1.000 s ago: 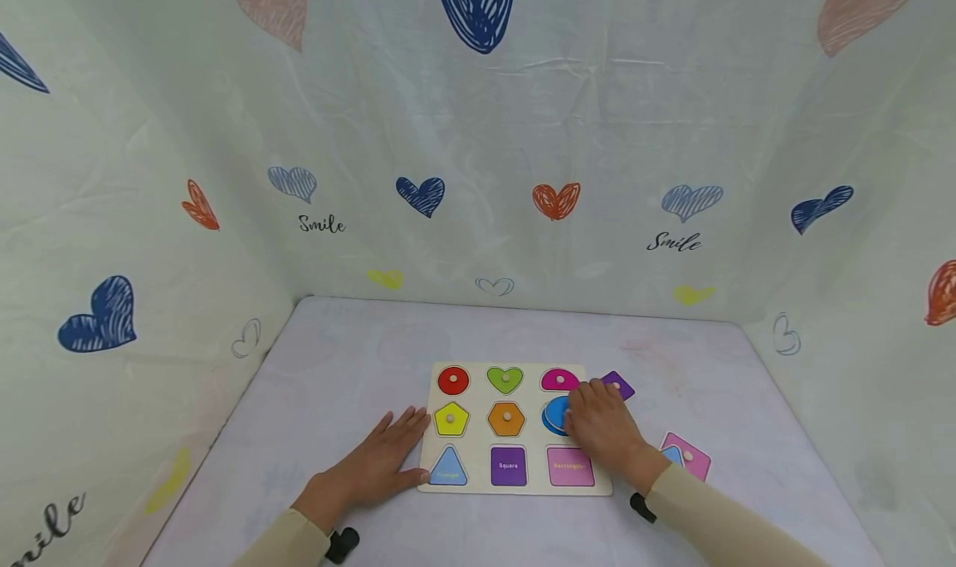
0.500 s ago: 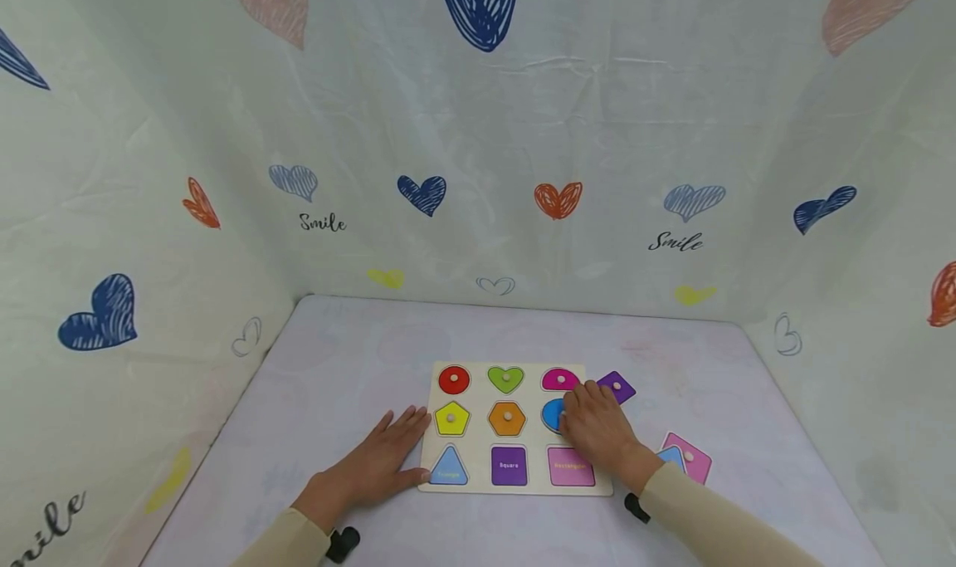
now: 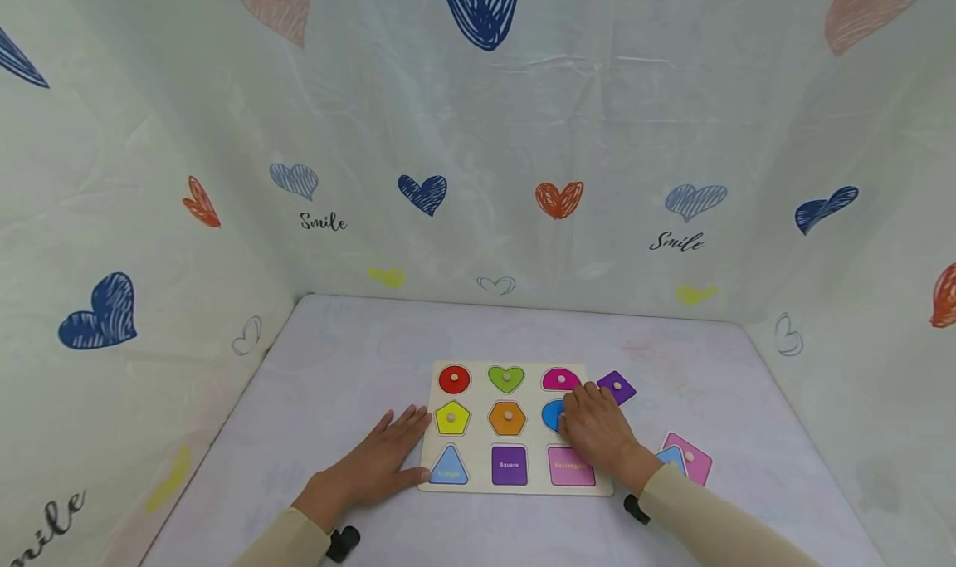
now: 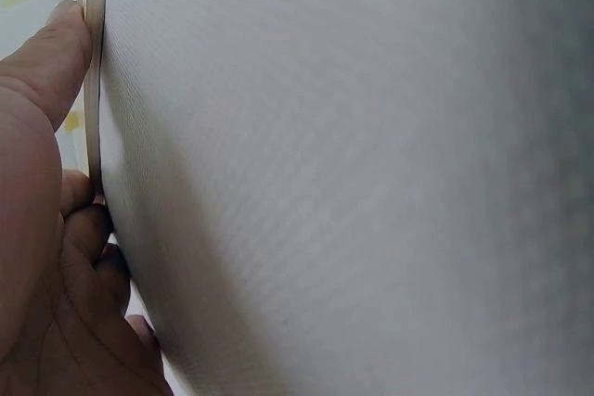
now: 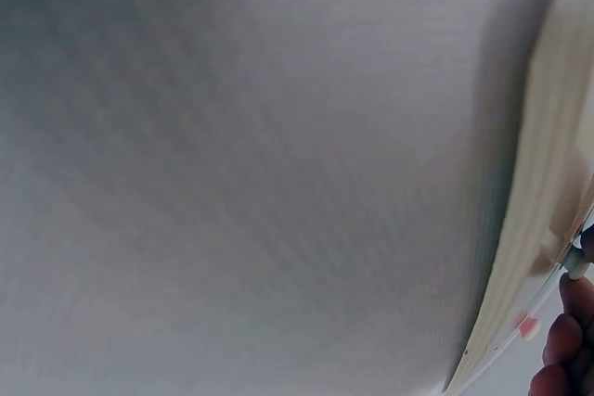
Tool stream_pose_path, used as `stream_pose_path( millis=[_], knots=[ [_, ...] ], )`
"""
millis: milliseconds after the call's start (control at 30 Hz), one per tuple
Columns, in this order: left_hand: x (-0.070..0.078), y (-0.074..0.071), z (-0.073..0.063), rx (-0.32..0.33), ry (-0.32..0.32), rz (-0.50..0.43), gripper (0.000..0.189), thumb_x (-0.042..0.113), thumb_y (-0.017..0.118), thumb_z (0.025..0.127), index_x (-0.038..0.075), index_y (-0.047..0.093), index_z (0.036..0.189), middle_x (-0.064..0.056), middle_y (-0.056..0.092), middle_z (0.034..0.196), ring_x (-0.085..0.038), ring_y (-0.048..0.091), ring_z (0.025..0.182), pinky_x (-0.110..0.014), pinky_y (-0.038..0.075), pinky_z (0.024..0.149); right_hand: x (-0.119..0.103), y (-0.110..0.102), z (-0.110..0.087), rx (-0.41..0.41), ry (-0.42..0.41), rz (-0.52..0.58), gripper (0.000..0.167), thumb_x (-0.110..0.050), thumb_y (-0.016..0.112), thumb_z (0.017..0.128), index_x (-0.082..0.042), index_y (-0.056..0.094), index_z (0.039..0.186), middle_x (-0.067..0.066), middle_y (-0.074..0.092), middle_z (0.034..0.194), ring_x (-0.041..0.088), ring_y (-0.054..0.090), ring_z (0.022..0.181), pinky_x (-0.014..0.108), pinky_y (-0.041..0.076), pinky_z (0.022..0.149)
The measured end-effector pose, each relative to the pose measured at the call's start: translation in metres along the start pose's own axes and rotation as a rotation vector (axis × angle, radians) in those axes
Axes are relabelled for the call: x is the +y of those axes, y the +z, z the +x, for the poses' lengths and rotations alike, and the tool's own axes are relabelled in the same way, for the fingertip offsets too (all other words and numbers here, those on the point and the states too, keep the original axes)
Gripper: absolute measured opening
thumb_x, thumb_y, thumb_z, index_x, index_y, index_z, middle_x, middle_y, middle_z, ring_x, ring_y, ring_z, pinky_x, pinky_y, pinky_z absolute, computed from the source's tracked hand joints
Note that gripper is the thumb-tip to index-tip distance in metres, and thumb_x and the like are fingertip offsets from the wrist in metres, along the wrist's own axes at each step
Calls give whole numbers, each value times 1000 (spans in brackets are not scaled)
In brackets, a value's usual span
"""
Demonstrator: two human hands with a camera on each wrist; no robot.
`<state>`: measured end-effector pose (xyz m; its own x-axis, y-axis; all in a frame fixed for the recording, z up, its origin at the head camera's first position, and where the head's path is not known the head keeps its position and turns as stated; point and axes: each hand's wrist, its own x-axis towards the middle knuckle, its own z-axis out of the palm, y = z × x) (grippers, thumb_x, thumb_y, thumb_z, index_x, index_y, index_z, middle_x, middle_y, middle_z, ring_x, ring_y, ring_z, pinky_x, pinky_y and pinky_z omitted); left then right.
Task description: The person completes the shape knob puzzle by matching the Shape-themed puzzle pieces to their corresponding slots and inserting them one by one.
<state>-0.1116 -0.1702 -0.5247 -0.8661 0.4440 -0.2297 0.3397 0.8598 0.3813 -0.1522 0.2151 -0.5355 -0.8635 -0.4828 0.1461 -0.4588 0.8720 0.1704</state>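
A wooden shape puzzle board [image 3: 478, 397] lies on the table in the head view. My left hand [image 3: 377, 463] rests at its left edge, fingers extended, with the thumb on the lower left corner. At the board's right side, my right hand [image 3: 603, 432] pinches a blue oval puzzle piece [image 3: 551, 415] over its recess; the hand covers the piece's right part. In the right wrist view, fingertips hold a small knob [image 5: 577, 264] just above the board [image 5: 529, 201]. The left wrist view shows the left thumb [image 4: 56, 57] along the board's edge.
Red circle [image 3: 454, 391], green heart, magenta semicircle, yellow pentagon and orange hexagon pieces sit in the board. The bottom row shows printed triangle, square [image 3: 509, 476] and rectangle recesses. Right of the board lie a purple square piece [image 3: 623, 390], a pink rectangle [image 3: 700, 465] and a blue triangle [image 3: 670, 457].
The blue oval piece, earlier offset over its recess, has shifted slightly left and now lines up with it. My right hand moved left with it, then stayed still. The left hand has not moved.
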Motion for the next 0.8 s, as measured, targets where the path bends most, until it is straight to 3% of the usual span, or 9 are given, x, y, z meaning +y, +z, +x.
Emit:
stream_pose_path(
  millis=[800],
  knots=[
    [-2,3,2,8,10,6,95,61,70,94,13,32,167,-3,32,174,-27,21,164,-55,14,133,0,1,-1,30,-4,-16,33,-32,75,96,-3,62,107,7,53,88,22,47,87,36,45,76]
  ],
)
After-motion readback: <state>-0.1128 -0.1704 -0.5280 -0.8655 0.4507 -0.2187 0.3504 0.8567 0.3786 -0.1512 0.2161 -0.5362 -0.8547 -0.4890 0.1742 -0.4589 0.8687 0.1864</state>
